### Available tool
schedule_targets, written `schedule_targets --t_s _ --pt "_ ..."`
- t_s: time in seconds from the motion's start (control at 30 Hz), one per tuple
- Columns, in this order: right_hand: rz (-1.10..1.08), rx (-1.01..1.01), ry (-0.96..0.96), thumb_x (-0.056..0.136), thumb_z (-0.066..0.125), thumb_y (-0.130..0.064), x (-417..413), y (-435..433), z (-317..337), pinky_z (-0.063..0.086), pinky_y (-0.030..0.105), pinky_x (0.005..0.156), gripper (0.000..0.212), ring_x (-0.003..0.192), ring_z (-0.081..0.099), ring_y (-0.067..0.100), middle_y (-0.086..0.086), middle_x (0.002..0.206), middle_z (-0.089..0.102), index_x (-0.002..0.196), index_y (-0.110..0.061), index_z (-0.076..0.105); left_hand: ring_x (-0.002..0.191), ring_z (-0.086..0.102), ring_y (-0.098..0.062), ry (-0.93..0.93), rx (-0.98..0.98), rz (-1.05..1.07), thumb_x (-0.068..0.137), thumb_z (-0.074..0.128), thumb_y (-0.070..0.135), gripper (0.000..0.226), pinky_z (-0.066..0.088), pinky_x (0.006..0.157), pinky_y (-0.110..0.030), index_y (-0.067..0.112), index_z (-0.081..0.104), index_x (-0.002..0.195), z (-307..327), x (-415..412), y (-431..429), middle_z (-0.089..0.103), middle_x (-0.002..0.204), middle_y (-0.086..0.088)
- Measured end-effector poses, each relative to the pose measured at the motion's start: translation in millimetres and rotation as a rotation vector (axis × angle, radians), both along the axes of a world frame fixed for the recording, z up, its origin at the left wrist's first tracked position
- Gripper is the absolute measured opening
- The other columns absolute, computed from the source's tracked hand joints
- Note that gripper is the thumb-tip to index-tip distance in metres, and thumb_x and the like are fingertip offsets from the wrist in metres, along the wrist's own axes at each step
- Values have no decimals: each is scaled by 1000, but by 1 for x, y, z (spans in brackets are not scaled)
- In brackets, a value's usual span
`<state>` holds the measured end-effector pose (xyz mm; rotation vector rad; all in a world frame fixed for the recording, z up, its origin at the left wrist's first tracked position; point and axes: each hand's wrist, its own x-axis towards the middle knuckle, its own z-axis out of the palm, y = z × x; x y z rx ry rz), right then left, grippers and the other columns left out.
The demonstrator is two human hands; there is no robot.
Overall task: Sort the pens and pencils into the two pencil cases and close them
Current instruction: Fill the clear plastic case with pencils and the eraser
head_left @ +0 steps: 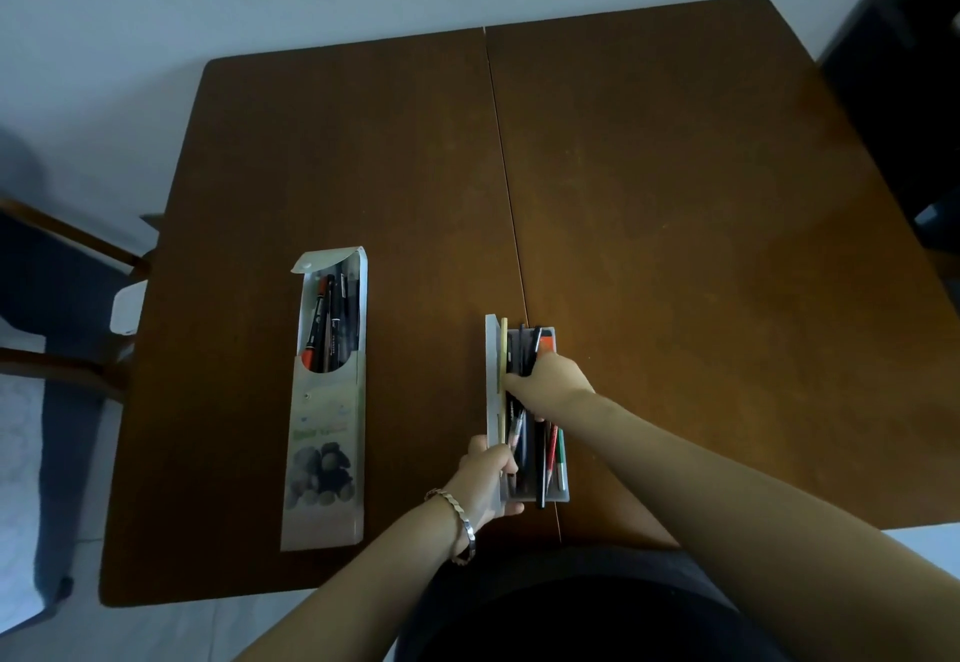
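Note:
A flat cardboard pencil case [324, 432] lies at the left of the table, its top flap open, with black and red pens [332, 321] sticking out of its upper half. A grey box-type pencil case [562, 492] lies at the near middle with its lid [492, 375] standing upright along the left side. Several pens and pencils [550, 453] lie inside it. My left hand [491, 479] grips the near end of the lid. My right hand [550, 383] rests over the middle of the box, fingers curled on dark pens there.
The brown table [675, 193] has a seam running down its middle. A wooden chair with a blue seat [62, 266] stands at the left, and a dark object [904, 89] stands at the far right. My lap fills the near edge.

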<state>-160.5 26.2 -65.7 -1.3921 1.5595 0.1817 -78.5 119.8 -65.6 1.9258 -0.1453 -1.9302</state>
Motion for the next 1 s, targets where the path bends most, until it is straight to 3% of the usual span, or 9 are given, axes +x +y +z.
schedule_targets --t_s 0.1,0.27,0.33,0.43,0.57,0.67,0.83,0.93,1.0 --pt "-47 -45 -174 95 44 -23 -14 -9 21 46 28 57 21 61 52 18 6 73 55 80 -9 49 80 51 -23 70 -21 48 87 34 -4 20 44 65 -33 15 39 87 0 2 2 44 94 -9" --pt "-69 -399 -509 94 50 -11 -45 -6 53 49 9 61 8 68 63 -4 -7 82 60 91 -15 55 78 48 -20 87 -5 34 87 34 -4 19 45 66 -33 14 36 82 -1 2 2 40 90 -5" --pt "128 -696 -463 87 60 -3 -55 4 47 49 7 68 12 78 62 -5 -5 90 62 94 -12 64 78 45 -20 71 -1 44 87 35 -5 21 46 68 -35 15 36 80 0 2 3 37 89 -3" --pt "574 -829 -213 59 82 4 -61 25 20 59 26 63 47 79 68 22 13 99 67 103 -2 68 76 44 -23 23 53 34 89 34 -8 24 44 65 -32 15 41 85 2 -2 -6 40 98 -9" --pt "667 -712 -120 60 86 -16 -50 46 5 59 31 61 46 74 64 21 2 89 62 101 -7 66 121 47 -36 -153 148 8 89 43 -8 49 47 94 -38 -1 33 136 -11 -6 -17 38 139 -22" --pt "782 -719 -27 48 88 -7 -44 55 -9 59 28 56 47 73 67 21 10 91 65 92 -6 70 107 51 -36 19 117 86 87 38 -6 48 47 89 -46 1 33 135 -13 0 -9 42 132 -21" --pt "822 -611 25 88 52 3 -36 52 -5 45 38 99 51 121 45 30 14 137 38 137 -3 39 102 53 -35 68 66 117 86 36 -5 36 45 84 -47 6 34 120 -14 2 -4 51 111 -19" --pt "693 -600 34 92 48 -6 -34 46 -7 37 36 104 40 122 45 27 11 132 45 131 -7 49 94 54 -33 -14 121 38 86 39 -8 47 50 72 -43 3 33 132 -13 -1 -11 50 104 -15" --pt "511 -608 48 94 46 -16 -33 40 -6 38 35 101 34 116 50 25 8 125 52 127 -11 54 115 46 -37 -73 108 -28 88 41 -8 43 48 85 -44 6 36 128 -9 -2 -11 43 119 -14"
